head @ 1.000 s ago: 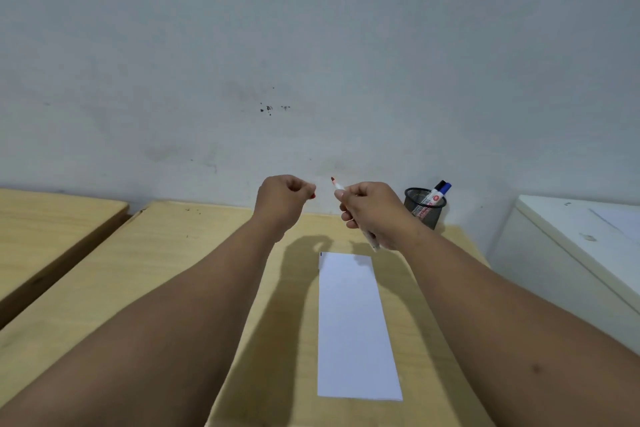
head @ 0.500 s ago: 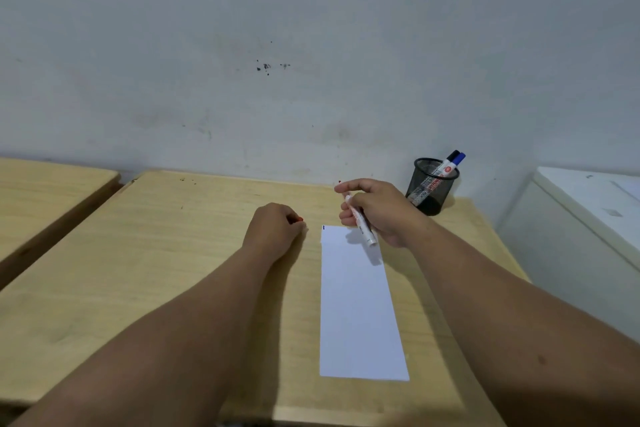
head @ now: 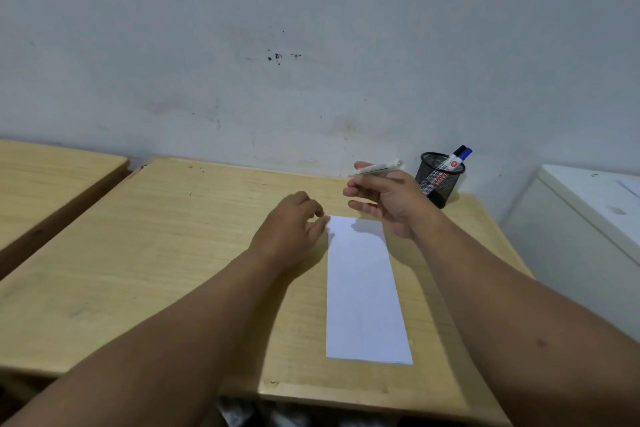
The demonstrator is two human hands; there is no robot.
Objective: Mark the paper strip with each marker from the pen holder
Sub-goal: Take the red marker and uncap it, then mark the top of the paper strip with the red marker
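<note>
Lifted off the strip (head: 363, 288) since half a second ago, the right hand (head: 384, 198) pinches a marker (head: 377, 168) level above the paper's far end. Left hand (head: 294, 229), loosely curled, rests on the tabletop (head: 156, 253) touching the strip's far corner. Beyond the right hand stands the holder (head: 438, 178) with markers.

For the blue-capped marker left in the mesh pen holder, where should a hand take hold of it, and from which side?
Take the blue-capped marker by its capped upper end, coming from above and slightly right. Only that end sticks out over the rim of the mesh pen holder, leaning up and to the right; the barrel sits inside the mesh. The right hand is nearest, but its grip is already on a white marker.
</note>
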